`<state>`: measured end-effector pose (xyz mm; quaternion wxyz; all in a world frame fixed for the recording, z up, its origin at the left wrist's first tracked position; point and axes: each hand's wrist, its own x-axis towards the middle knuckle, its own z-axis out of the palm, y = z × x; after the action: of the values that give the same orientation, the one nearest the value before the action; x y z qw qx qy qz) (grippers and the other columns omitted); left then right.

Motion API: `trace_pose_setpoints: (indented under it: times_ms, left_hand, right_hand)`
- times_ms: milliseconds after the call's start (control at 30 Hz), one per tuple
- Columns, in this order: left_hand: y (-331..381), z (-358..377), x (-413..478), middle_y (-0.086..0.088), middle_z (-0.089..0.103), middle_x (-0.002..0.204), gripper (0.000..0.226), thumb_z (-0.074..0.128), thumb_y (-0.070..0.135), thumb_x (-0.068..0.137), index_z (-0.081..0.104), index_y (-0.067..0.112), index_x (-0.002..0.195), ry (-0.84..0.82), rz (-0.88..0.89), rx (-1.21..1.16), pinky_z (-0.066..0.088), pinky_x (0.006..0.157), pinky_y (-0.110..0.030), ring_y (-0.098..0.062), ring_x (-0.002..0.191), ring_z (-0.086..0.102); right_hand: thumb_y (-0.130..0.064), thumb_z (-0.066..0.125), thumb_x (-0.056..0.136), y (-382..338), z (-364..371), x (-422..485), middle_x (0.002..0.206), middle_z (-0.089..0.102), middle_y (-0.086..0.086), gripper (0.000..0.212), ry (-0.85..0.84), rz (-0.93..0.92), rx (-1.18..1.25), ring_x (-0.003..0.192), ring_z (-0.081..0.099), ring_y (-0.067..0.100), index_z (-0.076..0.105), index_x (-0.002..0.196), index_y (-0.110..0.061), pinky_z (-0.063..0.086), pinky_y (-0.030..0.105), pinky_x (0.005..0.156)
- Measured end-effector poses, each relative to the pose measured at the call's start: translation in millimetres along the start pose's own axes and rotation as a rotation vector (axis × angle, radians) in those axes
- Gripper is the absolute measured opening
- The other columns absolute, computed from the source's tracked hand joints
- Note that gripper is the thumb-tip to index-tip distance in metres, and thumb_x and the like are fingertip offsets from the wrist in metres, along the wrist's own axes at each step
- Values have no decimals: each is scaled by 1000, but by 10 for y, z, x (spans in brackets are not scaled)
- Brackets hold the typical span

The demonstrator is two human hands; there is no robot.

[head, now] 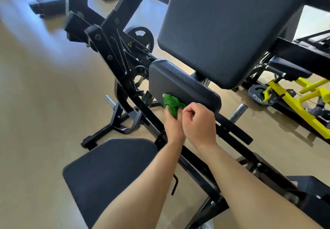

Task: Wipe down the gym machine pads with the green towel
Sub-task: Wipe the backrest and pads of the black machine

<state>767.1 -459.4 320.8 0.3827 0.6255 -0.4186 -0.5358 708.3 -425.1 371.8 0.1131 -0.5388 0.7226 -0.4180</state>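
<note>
L hand grips bunched green towel, pressed vs lower edge of small pad. R hand loosely fisted, empty, just beside L, below pad. Big pad above it, seat well below.

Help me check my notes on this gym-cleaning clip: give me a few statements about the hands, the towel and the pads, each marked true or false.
1. The left hand holds the crumpled green towel. True.
2. The towel is pressed against the large black padded backrest. False: it touches the lower edge of the smaller black textured pad beneath it.
3. The right hand is spread flat on the black seat pad. False: it is curled loosely beside the left hand, off the seat.
4. A yellow-framed machine stands on the floor to the right. True.
</note>
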Motion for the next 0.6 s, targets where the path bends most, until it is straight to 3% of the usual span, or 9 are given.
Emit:
trace_pose_setpoints:
  times_ms: [100, 167, 233, 300, 433, 500, 600]
  left_hand:
    - [-143, -113, -530, 4, 69, 94, 45, 57, 20, 98, 48, 29, 141, -296, 145, 183, 49, 63, -23, -10, 77, 62]
    - [-247, -279, -728, 7, 68, 95, 35, 64, 21, 95, 61, 23, 130, -520, 155, 319, 48, 64, -17, 1, 77, 59]
    - [-315, -459, -910, 4, 71, 101, 32, 71, 24, 89, 68, 22, 120, -627, 101, 392, 52, 69, -16, -3, 84, 64]
    - [-303, -644, -1084, 0, 73, 105, 33, 71, 23, 85, 68, 25, 118, -576, 16, 360, 58, 76, -24, -14, 93, 69]
    - [-247, -955, -1326, -5, 73, 105, 27, 68, 20, 87, 65, 24, 113, -438, -46, 191, 60, 76, -27, -19, 95, 71]
    - [-197, -1060, -1465, -8, 74, 104, 22, 67, 17, 88, 66, 24, 109, -395, -74, 93, 62, 81, -34, -22, 95, 72]
    - [-180, -1145, -1738, -12, 74, 106, 20, 67, 17, 89, 68, 25, 108, -355, -145, -33, 62, 87, -44, -29, 99, 72]
  right_hand:
    - [-9, 56, 94, -91, -187, -142, 78, 66, -3, 22, 76, 79, -25, 73, 59, 17, 60, 74, -17, 46, 27, 61]
    - [-11, 54, 95, -154, -321, -254, 77, 66, -3, 22, 98, 154, -14, 72, 61, 17, 61, 77, -19, 42, 20, 57]
    - [-16, 52, 97, -195, -448, -390, 81, 69, -1, 21, 65, 234, -32, 74, 64, 17, 64, 80, -21, 46, 22, 59]
    - [-22, 52, 98, -239, -576, -554, 91, 72, -1, 20, -58, 320, -40, 84, 65, 18, 69, 88, -23, 54, 30, 71]
    - [-26, 55, 100, -335, -781, -989, 125, 67, 2, 30, -411, 428, -19, 113, 60, 20, 67, 127, -17, 47, 32, 94]
    - [-30, 56, 101, -343, -825, -1222, 128, 65, 3, 36, -503, 471, 36, 117, 60, 22, 62, 133, -17, 49, 33, 94]
    - [-36, 53, 102, -358, -911, -1536, 122, 67, 7, 29, -554, 593, 302, 106, 64, 20, 61, 126, -20, 55, 36, 89]
